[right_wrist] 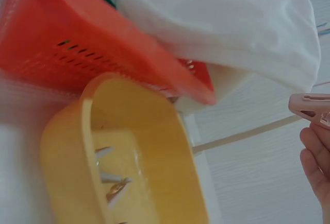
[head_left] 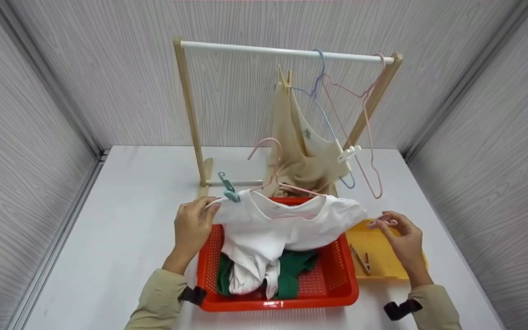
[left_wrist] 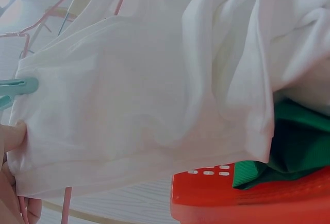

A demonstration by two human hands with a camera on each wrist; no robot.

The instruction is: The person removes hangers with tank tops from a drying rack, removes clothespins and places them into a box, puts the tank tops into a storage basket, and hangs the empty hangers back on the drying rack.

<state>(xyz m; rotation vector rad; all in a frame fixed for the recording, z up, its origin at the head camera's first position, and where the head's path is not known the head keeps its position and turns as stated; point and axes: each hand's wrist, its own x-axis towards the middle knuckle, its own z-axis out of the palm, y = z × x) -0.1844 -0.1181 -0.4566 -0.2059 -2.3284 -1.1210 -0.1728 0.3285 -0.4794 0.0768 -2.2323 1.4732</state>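
A white T-shirt [head_left: 271, 233] is spread on a pink hanger [head_left: 275, 167] above the red basket [head_left: 277, 304], its lower part hanging into the basket. My left hand [head_left: 194, 224] pinches the shirt's left sleeve, with thumb on the cloth and fingers behind, as the left wrist view shows. A teal clothespin [left_wrist: 20, 86] clips the shirt shoulder just above that thumb. My right hand [head_left: 404, 238] pinches a pink clothespin [right_wrist: 309, 105] between thumb and fingers, a little apart from the shirt's right sleeve.
Behind stands a drying rack with a white rod [head_left: 255, 49]. From it hang a beige garment [head_left: 282, 123] on a blue hanger [head_left: 322, 68] and an unused pink hanger [head_left: 369, 123]. Green cloth [head_left: 291, 279] lies in the basket. A yellow bin [head_left: 385, 275] beside it holds clothespins [head_left: 361, 261].
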